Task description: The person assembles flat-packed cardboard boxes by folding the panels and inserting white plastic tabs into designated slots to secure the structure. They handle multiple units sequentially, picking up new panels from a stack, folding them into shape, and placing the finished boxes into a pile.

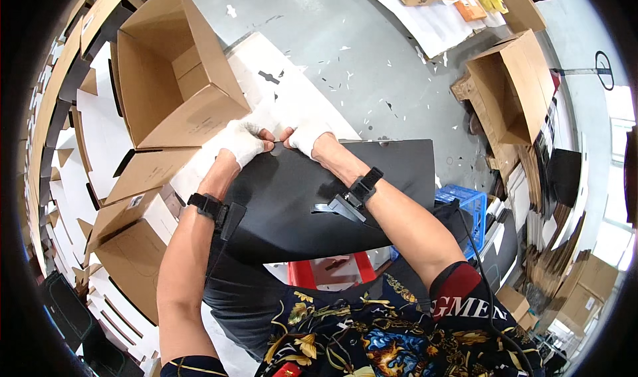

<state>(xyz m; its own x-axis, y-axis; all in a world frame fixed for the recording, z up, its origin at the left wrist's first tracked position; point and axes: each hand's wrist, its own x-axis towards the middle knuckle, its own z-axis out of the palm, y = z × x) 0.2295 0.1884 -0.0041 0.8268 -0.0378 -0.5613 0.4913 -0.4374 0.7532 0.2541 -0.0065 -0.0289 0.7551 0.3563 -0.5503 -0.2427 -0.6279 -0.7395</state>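
Observation:
A wide black sheet (286,191), which looks like board or stiff plastic, lies across my lap, with a small slot near its middle. My left hand (242,141), in a white glove with bare fingertips, pinches its far edge. Close beside it, my right hand (307,137), gloved the same way, has its fingers closed on the same edge. The fingertips of the two hands almost meet. What lies under the sheet's edge between them is hidden. Each wrist wears a black strap with a small device.
An open cardboard box (166,78) stands at the left, above a white board (279,64). Slotted white boards line the far left. On the right are another open box (508,91), a blue crate (468,207) and stacked cardboard. A red stool (302,274) shows below the sheet. Scraps litter the floor.

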